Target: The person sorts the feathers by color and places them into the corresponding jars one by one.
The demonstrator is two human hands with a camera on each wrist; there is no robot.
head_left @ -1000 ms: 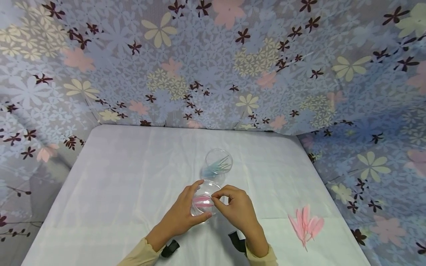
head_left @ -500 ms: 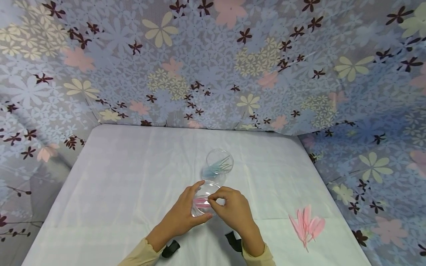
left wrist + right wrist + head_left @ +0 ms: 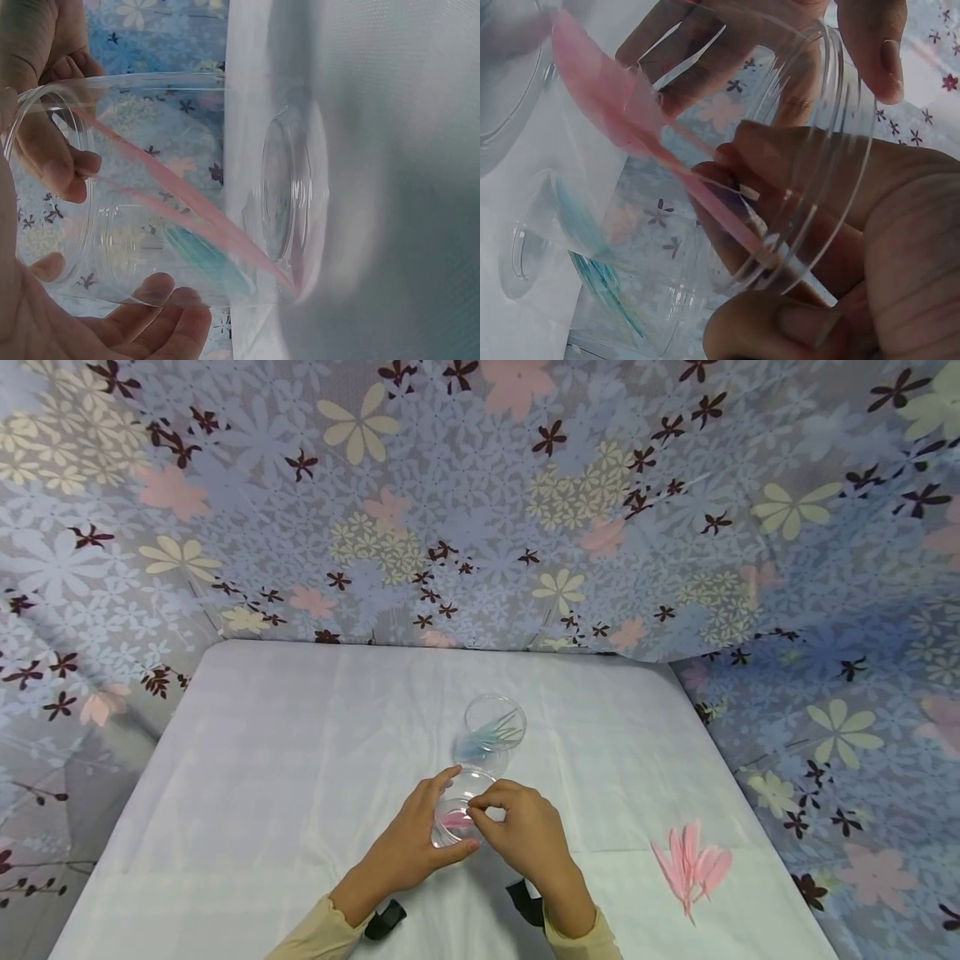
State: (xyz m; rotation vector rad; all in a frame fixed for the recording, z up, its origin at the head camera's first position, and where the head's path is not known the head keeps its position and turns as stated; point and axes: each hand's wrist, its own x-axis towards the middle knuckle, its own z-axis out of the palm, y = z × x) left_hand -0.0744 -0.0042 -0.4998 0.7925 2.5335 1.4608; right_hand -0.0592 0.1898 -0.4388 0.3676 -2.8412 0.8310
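A clear plastic jar [image 3: 459, 791] stands on the white-covered table, its round mouth facing up. My left hand [image 3: 408, 839] grips its side, fingers and thumb curved around the wall. Inside the jar are pink feathers [image 3: 187, 191], leaning from base toward rim. Reaching into the mouth, my right hand [image 3: 527, 828] pinches the thin quill of one pink feather [image 3: 604, 90] between thumb and forefinger. A second quill leans against the rim beside those fingers in the right wrist view.
Just behind stands another clear jar [image 3: 495, 697] with blue-green feathers [image 3: 483, 742] in it. Several pink feathers [image 3: 690, 867] lie fanned on the table at the right. Floral cloth [image 3: 450, 510] hangs behind and at the sides. Black straps [image 3: 385, 920] show near both wrists.
My right hand has shifted slightly left and farther over the jar's mouth, keeping its pinch. The left hand and the jar have stayed nearly still.
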